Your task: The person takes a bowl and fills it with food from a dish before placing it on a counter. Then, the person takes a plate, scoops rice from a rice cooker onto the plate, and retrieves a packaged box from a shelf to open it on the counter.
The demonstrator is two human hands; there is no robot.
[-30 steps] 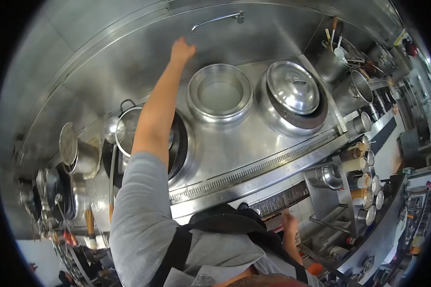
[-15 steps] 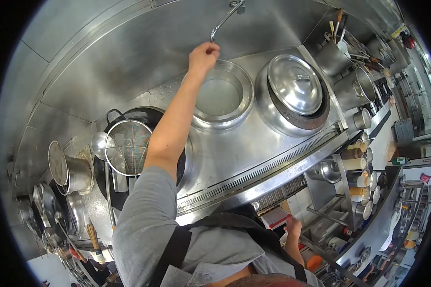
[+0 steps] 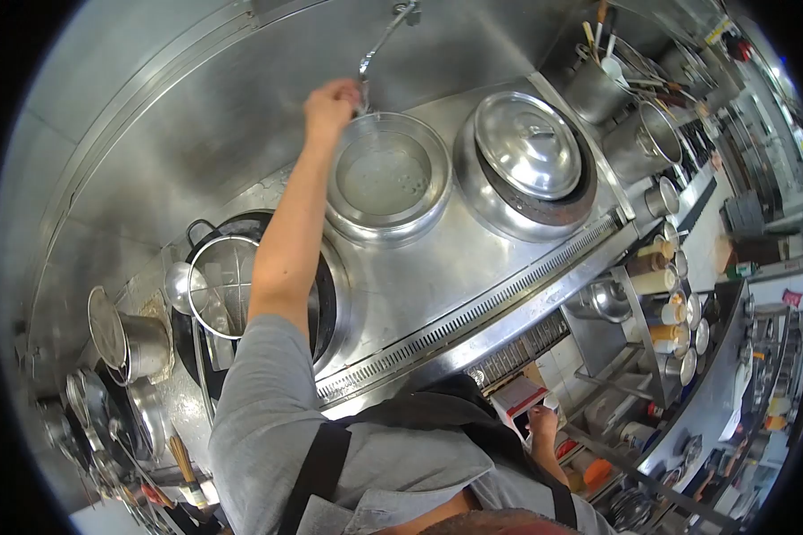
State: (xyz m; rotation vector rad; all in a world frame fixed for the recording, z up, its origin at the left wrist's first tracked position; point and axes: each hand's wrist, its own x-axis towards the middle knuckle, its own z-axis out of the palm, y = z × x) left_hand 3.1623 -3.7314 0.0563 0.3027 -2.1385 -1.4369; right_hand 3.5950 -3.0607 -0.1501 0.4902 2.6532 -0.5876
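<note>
My left hand (image 3: 332,105) reaches up beside the end of a metal faucet spout (image 3: 366,64). Its fingers look bent but are smeared, so whether they grip the spout is unclear. Water runs from the spout into a round metal pot (image 3: 442,183) set in the range, and the cloudy water (image 3: 384,180) in it shows bubbles. Low at my right side, my right hand (image 3: 541,421) is closed; what it holds, if anything, cannot be made out. Under my left forearm a round strainer (image 3: 223,285) rests over a dark wok (image 3: 328,299), next to a ladle (image 3: 184,287).
Right of the pot, a domed lid (image 3: 528,143) sits tilted on a large vessel (image 3: 482,198). A slotted drain (image 3: 473,312) runs along the range's front. Stockpots (image 3: 638,143) and sauce containers (image 3: 664,308) stand to the right. A strainer-topped pot (image 3: 143,343) is at left.
The view has shifted. My left hand has moved slightly left relative to the spout. A water stream and bubbles now show at the pot. My right hand stays low at my side.
</note>
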